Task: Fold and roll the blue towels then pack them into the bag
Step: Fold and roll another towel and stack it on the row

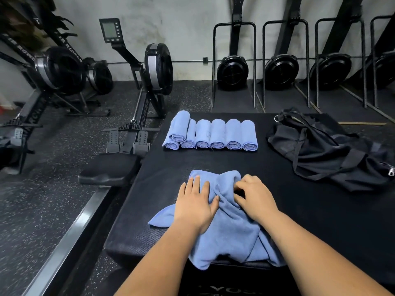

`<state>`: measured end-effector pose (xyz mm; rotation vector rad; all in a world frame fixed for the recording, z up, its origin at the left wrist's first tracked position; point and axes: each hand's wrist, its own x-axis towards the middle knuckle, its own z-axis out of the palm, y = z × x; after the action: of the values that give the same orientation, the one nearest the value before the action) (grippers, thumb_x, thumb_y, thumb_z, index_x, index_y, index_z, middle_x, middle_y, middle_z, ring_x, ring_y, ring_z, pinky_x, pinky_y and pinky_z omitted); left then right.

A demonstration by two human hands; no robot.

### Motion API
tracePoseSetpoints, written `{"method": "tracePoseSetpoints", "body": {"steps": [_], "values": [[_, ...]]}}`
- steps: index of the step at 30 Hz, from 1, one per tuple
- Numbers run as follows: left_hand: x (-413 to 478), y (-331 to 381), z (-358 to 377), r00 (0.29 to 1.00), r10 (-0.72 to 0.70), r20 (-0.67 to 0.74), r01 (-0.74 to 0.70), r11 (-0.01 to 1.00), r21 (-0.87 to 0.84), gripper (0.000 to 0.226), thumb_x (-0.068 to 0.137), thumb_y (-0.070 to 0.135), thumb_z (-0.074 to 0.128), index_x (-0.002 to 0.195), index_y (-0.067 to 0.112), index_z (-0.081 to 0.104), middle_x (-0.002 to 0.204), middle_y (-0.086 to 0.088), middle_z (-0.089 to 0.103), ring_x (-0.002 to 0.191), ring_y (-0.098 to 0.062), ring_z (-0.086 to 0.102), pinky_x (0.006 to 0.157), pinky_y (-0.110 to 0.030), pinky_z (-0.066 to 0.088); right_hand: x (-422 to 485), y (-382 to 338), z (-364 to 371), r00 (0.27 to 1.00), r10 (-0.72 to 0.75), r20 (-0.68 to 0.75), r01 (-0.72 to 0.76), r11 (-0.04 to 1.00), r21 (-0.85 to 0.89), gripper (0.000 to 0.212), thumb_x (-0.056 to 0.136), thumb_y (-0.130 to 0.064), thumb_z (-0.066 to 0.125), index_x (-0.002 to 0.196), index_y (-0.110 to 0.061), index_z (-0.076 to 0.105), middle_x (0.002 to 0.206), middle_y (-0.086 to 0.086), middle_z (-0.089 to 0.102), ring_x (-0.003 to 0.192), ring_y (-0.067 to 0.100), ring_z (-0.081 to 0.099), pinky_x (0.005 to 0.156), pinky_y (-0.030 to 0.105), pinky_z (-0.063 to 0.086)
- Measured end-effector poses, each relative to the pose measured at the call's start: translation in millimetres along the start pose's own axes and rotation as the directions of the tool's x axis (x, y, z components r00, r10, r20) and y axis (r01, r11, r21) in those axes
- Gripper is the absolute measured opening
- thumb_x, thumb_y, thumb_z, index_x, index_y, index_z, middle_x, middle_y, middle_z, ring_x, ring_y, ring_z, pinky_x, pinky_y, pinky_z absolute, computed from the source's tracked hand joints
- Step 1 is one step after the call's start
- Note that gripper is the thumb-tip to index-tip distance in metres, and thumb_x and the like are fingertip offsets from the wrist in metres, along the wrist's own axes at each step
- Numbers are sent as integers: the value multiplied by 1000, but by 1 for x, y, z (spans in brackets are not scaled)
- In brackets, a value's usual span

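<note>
Speckled black rubber flooring, with rowing machines point(149, 82) along a grey wall, surrounds a black padded platform point(320, 210) with a finely grained matte top. A loose blue towel point(230, 231) of soft, napped cloth lies crumpled at the near middle. Its long axis runs from far to near, and its near end hangs over the platform's front edge. The left hand point(195, 207) lies flat on the towel's left part, fingers straight and pointing away. The right hand point(255, 199), fingers curled, grips a bunched fold at the towel's far right. Beyond both hands, rolled towels point(210, 134) lie side by side, cylinder axes pointing away and spiral ends facing the camera, with one stacked on the left end. A limp black bag point(327, 154) lies at far right.
</note>
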<state>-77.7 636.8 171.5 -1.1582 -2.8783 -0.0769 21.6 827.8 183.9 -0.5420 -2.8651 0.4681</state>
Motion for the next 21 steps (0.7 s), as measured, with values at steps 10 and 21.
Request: {"method": "tracePoseSetpoints", "body": {"steps": [10, 21], "values": [[-1, 0, 2, 996, -88, 27, 88, 996, -2, 86, 101, 71, 8, 167, 16, 16, 174, -19, 6, 162, -32, -1, 129, -50, 1, 2, 17, -26, 811, 438, -389, -440, 894, 88, 19, 102, -29, 59, 98, -12, 65, 98, 14, 66, 98, 40, 60, 74, 43, 49], [-3, 1, -1, 996, 39, -84, -37, 999, 29, 72, 104, 63, 14, 148, 17, 46, 152, -7, 47, 137, -28, 41, 115, -41, 31, -15, 44, 0, 940, 97, -326, -156, 975, -161, 19, 92, -19, 71, 110, -24, 72, 120, 0, 61, 102, 30, 55, 75, 40, 45]]}}
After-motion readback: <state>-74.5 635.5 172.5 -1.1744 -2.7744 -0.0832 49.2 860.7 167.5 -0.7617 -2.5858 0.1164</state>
